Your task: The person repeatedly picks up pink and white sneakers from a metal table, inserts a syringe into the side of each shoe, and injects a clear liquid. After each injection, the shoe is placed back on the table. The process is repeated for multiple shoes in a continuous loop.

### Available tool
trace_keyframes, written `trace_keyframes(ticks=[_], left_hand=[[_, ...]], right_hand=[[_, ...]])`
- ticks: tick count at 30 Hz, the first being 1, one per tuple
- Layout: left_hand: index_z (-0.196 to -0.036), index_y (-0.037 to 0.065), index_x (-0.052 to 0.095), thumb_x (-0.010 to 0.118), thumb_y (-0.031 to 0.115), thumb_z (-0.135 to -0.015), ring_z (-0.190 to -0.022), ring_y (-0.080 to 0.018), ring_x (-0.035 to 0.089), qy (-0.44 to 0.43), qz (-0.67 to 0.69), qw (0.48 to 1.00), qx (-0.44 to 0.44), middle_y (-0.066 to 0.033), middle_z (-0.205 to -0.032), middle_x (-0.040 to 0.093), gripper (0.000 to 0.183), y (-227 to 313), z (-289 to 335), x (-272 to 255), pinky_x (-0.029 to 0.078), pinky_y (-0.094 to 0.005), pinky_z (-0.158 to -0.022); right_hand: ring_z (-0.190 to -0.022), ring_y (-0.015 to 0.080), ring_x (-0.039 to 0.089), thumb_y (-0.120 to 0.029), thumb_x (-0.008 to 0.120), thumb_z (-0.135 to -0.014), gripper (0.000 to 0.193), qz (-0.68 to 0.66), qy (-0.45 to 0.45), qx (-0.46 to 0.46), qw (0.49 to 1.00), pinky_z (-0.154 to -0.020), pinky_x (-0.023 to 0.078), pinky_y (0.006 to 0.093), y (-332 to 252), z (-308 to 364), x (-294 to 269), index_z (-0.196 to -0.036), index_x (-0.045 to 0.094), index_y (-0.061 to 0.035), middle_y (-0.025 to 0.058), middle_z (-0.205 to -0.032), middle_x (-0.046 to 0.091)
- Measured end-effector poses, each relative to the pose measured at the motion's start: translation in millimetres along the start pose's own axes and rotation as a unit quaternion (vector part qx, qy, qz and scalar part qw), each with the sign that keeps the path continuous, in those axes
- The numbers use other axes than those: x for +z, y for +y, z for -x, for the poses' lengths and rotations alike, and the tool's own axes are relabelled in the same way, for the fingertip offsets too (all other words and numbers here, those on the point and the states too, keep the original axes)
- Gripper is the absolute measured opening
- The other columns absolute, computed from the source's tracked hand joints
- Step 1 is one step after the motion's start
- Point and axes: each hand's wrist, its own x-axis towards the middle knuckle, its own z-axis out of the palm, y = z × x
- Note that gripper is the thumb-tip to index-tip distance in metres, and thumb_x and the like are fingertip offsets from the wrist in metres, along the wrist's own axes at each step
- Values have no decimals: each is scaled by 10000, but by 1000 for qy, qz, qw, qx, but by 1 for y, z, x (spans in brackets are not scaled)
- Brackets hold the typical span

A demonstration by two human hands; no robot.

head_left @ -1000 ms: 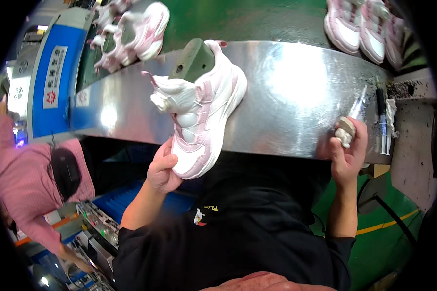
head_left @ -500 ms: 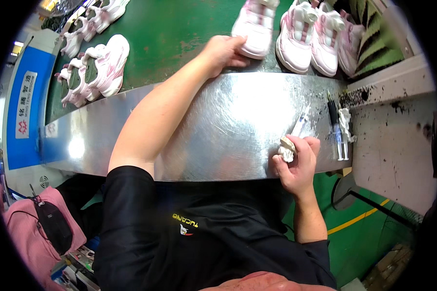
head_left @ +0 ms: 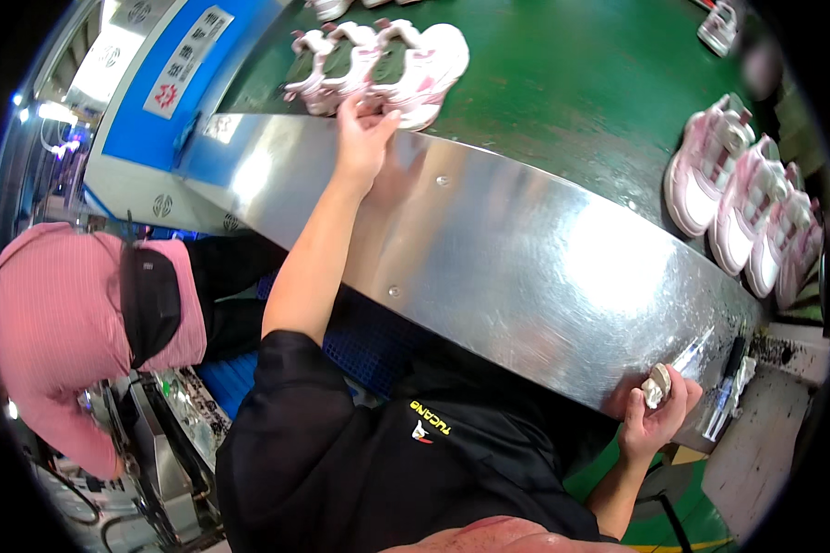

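My left hand (head_left: 364, 143) is at the heel of a white and pink shoe (head_left: 415, 78), the nearest of a row on the left. Its thumb and fingers lie on either side of the heel and appear to grip it. Low on the right, over the metal edge, my right hand (head_left: 659, 424) is closed on a small crumpled wad (head_left: 657, 386), off-white with a beige part; its exact kind is unclear. A clear, slim tool (head_left: 693, 350) lies just beyond that hand. Beside it are a black pen-like tool (head_left: 730, 369) and a crumpled white strip (head_left: 743, 385).
More white and pink shoes (head_left: 696, 189) stand in a row at the right on the green belt (head_left: 544, 111). A steel ledge (head_left: 489, 249) runs between me and the belt. To the left, a person in pink (head_left: 65, 313) bends beside a blue and white machine panel (head_left: 152, 120).
My left hand has left the toe of a shoe on the right and reached the left row. That shoe now stands with the right row. The view has turned left; my right hand keeps the wad.
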Motion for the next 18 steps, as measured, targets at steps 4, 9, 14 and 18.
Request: trace_keyframes(ticks=[4,9,14,18], left_hand=[[-1400,2,226,744,22,-712,-1123,-199,525,-90,-79,982,143,-143,-1260,496,862,-36,-54,-3,447,-315,-943],[-1405,-18,210,826,156,-627,-1097,-210,545,-31,-24,999,9,-166,-1257,507,1008,-14,-66,20,447,-291,-925],[-1348,68,398,782,59,-619,-1076,-160,546,-152,-37,988,-19,-75,-1188,578,824,19,-22,4,444,-305,-935],[-1378,84,369,798,98,-633,-1129,-161,509,-187,57,981,16,-61,-1286,508,860,58,72,17,410,-336,-986]], right_hand=[[-896,198,442,-188,687,-764,461,-7,-10,-12,1000,-793,376,280,2,0,4,-1132,526,38,103,-1001,387],[-952,227,456,-199,652,-807,436,9,5,-11,1000,-863,378,314,-2,1,2,-1152,515,31,109,-1025,408],[-967,225,462,-179,642,-824,424,33,2,-31,999,-863,390,324,1,8,2,-1174,510,22,110,-1036,413],[-944,269,461,-170,645,-786,434,35,22,-46,998,-834,396,366,6,12,3,-1133,521,57,136,-992,442]])
